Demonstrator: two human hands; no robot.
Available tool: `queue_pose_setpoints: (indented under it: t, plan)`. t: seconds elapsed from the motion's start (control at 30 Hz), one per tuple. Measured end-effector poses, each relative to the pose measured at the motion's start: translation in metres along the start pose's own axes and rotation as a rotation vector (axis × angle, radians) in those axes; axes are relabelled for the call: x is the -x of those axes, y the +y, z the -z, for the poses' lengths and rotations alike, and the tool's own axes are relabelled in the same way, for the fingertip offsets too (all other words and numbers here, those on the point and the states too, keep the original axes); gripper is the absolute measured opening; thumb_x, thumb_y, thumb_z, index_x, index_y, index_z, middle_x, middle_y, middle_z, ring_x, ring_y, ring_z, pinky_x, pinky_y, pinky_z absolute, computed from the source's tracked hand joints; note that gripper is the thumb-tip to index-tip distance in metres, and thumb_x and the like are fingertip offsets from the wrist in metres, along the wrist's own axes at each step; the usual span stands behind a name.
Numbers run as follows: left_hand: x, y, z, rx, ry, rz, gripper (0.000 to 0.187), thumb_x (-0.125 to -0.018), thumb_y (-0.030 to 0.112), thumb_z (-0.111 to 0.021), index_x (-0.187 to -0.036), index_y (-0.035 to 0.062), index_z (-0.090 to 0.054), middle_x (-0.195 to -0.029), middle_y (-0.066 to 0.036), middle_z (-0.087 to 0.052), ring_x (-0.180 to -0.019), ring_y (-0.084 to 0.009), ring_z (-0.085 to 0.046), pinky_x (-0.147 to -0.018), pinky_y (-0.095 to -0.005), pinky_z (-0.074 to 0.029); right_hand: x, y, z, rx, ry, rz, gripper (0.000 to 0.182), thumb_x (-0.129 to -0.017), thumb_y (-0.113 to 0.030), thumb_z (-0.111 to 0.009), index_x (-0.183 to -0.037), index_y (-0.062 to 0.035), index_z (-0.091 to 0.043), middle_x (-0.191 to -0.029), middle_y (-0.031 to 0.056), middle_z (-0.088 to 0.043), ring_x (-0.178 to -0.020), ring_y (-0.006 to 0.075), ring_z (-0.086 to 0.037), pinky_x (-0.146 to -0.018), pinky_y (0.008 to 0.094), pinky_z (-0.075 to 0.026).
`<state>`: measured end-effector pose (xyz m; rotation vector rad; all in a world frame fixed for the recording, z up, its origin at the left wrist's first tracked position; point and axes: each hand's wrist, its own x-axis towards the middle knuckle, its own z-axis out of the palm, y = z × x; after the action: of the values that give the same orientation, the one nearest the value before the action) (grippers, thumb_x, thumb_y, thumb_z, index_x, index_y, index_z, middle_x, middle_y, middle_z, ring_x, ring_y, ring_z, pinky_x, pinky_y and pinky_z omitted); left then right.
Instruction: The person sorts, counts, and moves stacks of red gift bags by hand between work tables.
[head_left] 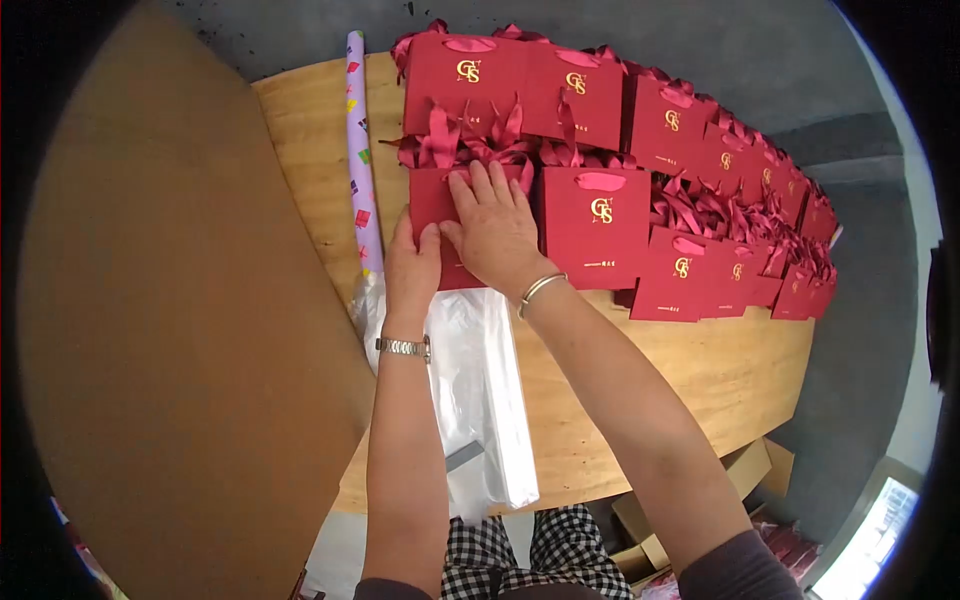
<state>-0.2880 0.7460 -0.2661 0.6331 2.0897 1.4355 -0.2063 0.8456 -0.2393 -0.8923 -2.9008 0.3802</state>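
Note:
Both my hands are at a red paper gift bag (425,197) with ribbon handles, standing at the left end of the near row. My right hand (495,228) lies against its front with the fingers stretched out, covering most of the face. At the bag's lower left edge is my left hand (413,265), thumb on the front and fingers along the side; the fingers' far side is hidden. Just right of it stands a similar red bag (597,240) with gold lettering. Clear plastic bags (465,370) lie in a stack beneath my forearms.
More red bags (672,125) stand in rows toward the right of the wooden table (590,400). A patterned lilac roll (360,160) lies left of them. A large brown cardboard panel (190,300) fills the left side. Open cardboard boxes (745,470) are below the table's right edge.

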Motion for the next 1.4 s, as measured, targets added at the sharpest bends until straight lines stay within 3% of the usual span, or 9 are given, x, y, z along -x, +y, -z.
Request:
queue_pose_setpoints:
  t: [0.2,0.5,0.57,0.77,0.93,1.03,1.17,1.3,1.4]
  plan:
    - [0.029,0.008,-0.008,-0.383,0.361,-0.18,0.045,-0.091,0.018,-0.052,-0.126,-0.0087,-0.044,-0.119,-0.029,-0.053,-0.112,-0.0417,-0.049,-0.098,-0.0422,-0.039,0.002,-0.001,-0.005,0.061,0.013,0.015,0.063,-0.09,-0.038,-0.051,-0.14,-0.0043,-0.034,-0.146,0.0201,-0.029,-0.138,0.0349,-0.023,-0.111,0.0485,-0.018]
    - [0.265,0.032,0.022,-0.174,0.218,0.111,0.043,-0.087,0.005,-0.054,-0.126,-0.0082,-0.045,-0.129,-0.026,-0.048,-0.12,-0.0389,-0.045,-0.102,-0.0403,-0.036,0.025,-0.019,0.054,0.036,0.155,0.091,0.063,-0.086,-0.032,-0.057,-0.135,0.0026,-0.036,-0.142,0.0206,-0.036,-0.137,0.0335,-0.026,-0.111,0.0458,-0.019]
    - [0.33,0.021,0.038,-0.396,0.137,0.018,0.04,-0.085,0.006,-0.055,-0.123,-0.0062,-0.05,-0.128,-0.025,-0.048,-0.118,-0.0389,-0.046,-0.101,-0.0404,-0.037,0.058,-0.02,0.071,-0.144,0.175,0.099,0.058,-0.085,-0.023,-0.059,-0.133,0.0026,-0.039,-0.14,0.0209,-0.038,-0.135,0.0349,-0.029,-0.111,0.0455,-0.021]
    - [0.536,0.021,0.079,-0.493,0.116,0.291,0.035,-0.081,0.005,-0.057,-0.115,-0.0016,-0.056,-0.118,-0.023,-0.055,-0.11,-0.038,-0.052,-0.097,-0.043,-0.041,0.259,0.001,0.073,-0.365,-0.157,0.161,0.047,-0.085,-0.015,-0.054,-0.127,0.0029,-0.045,-0.135,0.0237,-0.043,-0.129,0.0375,-0.037,-0.108,0.0469,-0.026]
    - [0.705,-0.003,0.065,-0.207,0.55,0.913,0.037,-0.078,0.012,-0.061,-0.112,-0.0031,-0.06,-0.103,-0.017,-0.066,-0.092,-0.0232,-0.064,-0.083,-0.0329,-0.05,0.433,0.01,0.07,-0.425,-0.418,0.303,0.039,-0.086,-0.015,-0.051,-0.123,-0.0028,-0.051,-0.128,0.024,-0.049,-0.123,0.0394,-0.042,-0.102,0.0493,-0.033]
    - [0.767,0.014,0.035,0.039,0.753,1.015,0.038,-0.082,0.019,-0.061,-0.113,-0.0031,-0.06,-0.104,-0.019,-0.066,-0.097,-0.0255,-0.063,-0.085,-0.0349,-0.049,0.473,-0.004,0.093,-0.552,-0.699,0.384,0.042,-0.08,-0.011,-0.058,-0.12,0.0004,-0.052,-0.124,0.0231,-0.052,-0.118,0.04,-0.047,-0.101,0.0444,-0.036]
    - [0.793,0.053,0.063,0.28,1.08,1.0,0.038,-0.083,0.019,-0.063,-0.117,0.0011,-0.059,-0.106,-0.014,-0.066,-0.097,-0.0215,-0.063,-0.087,-0.0321,-0.049,0.483,-0.03,0.073,-0.523,-0.712,0.709,0.039,-0.08,-0.009,-0.058,-0.118,-0.0004,-0.053,-0.118,0.0222,-0.056,-0.111,0.0387,-0.052,-0.096,0.0431,-0.041]
    - [0.807,0.197,0.177,0.556,1.325,0.291,0.041,-0.088,0.006,-0.06,-0.127,0.0005,-0.049,-0.122,-0.011,-0.058,-0.112,-0.0169,-0.055,-0.095,-0.0308,-0.045,0.471,-0.103,0.08,-0.417,-0.79,0.792,0.037,-0.082,-0.008,-0.054,-0.118,0.0003,-0.053,-0.116,0.0214,-0.057,-0.109,0.0368,-0.053,-0.094,0.0416,-0.042]
    - [0.853,0.315,0.244,0.285,1.06,-0.37,0.059,-0.08,-0.005,-0.06,-0.135,-0.0026,-0.039,-0.131,-0.013,-0.051,-0.119,-0.0222,-0.051,-0.101,-0.0368,-0.041,0.468,-0.151,0.011,-0.385,-0.754,1.025,0.037,-0.084,-0.011,-0.058,-0.118,0.0019,-0.054,-0.114,0.0173,-0.058,-0.104,0.0304,-0.056,-0.091,0.0382,-0.044]
